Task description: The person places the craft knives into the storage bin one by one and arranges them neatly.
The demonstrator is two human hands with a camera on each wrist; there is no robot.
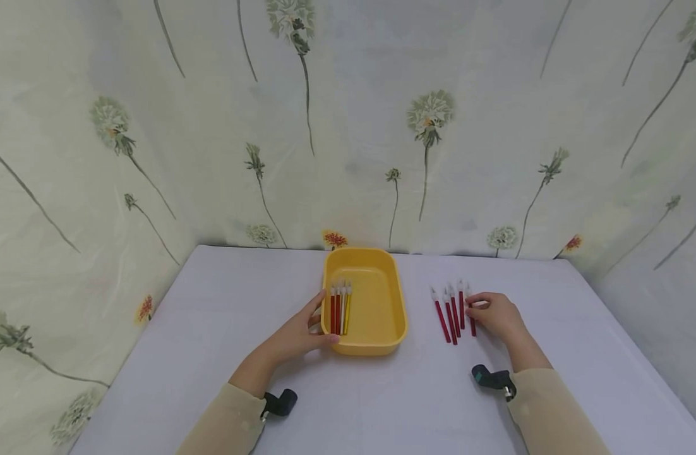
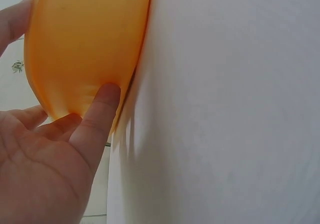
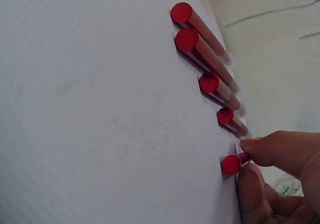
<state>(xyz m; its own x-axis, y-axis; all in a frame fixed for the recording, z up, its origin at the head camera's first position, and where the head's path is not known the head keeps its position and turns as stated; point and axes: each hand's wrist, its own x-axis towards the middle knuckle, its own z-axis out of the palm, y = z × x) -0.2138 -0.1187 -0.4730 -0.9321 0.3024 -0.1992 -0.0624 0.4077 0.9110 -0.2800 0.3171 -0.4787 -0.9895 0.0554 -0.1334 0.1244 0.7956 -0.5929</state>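
Note:
My left hand (image 1: 295, 335) grips the left near corner of a yellow plastic tray (image 1: 402, 316), thumb at the near rim and fingers along the left side. In the left wrist view, the fingers (image 2: 100, 116) press on the wall of the tray (image 2: 90, 39). Inside, along the left wall, several slim capped pens (image 1: 338, 311) lie side by side, red, whitish and yellow. To the right of the tray, my right hand (image 1: 498, 316) pinches the rightmost red pen (image 3: 231, 164) between thumb and finger. Several more red pens with clear caps (image 1: 451, 316) lie just left of it.
A white cloth covers the table (image 1: 393, 404). Behind it rises a backdrop with printed dandelions (image 1: 430, 117). Black wrist cameras (image 1: 280, 402) are strapped at both sleeves, close over the cloth.

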